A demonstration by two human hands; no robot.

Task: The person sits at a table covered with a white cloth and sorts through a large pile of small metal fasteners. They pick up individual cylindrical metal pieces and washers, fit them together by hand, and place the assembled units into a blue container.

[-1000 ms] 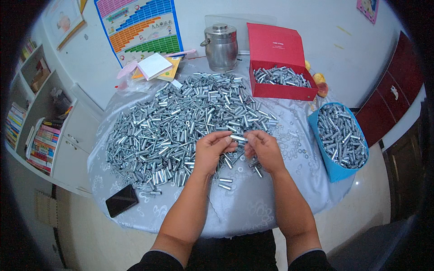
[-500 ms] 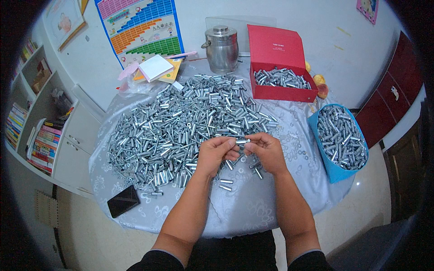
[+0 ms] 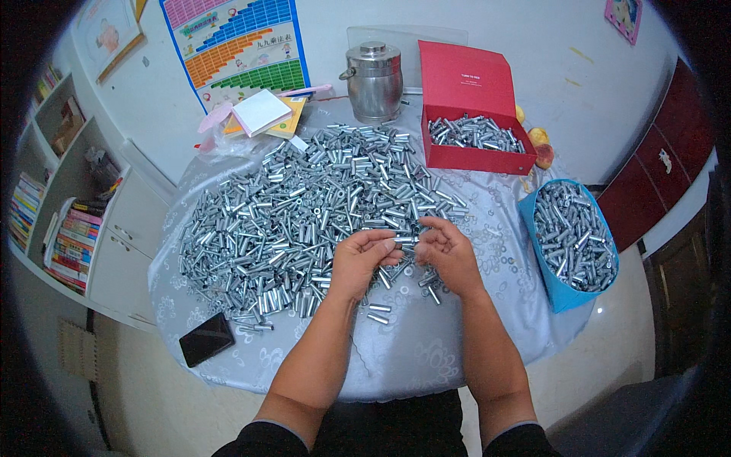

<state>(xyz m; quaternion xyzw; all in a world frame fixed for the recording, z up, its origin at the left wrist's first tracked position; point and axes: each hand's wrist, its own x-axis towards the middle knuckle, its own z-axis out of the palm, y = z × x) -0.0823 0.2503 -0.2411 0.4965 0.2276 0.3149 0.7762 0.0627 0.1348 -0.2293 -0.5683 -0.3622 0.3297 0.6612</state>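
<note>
Our left hand pinches a short, silver metal cylinder; our right hand, thumb and forefinger parted, is at its right end, whether touching we cannot tell. Beyond, we see a heap of silver metal pieces; rightward, a blue, open-topped container of more.

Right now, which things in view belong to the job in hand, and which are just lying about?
Apparently part of the job: metal piece in the grip of the left hand; loose pile of metal pieces; red box and blue bin, both holding similar pieces.

Apparently just lying about: dark phone-like slab; silver lidded canister; white pad; reddish-yellow fruit.
</note>
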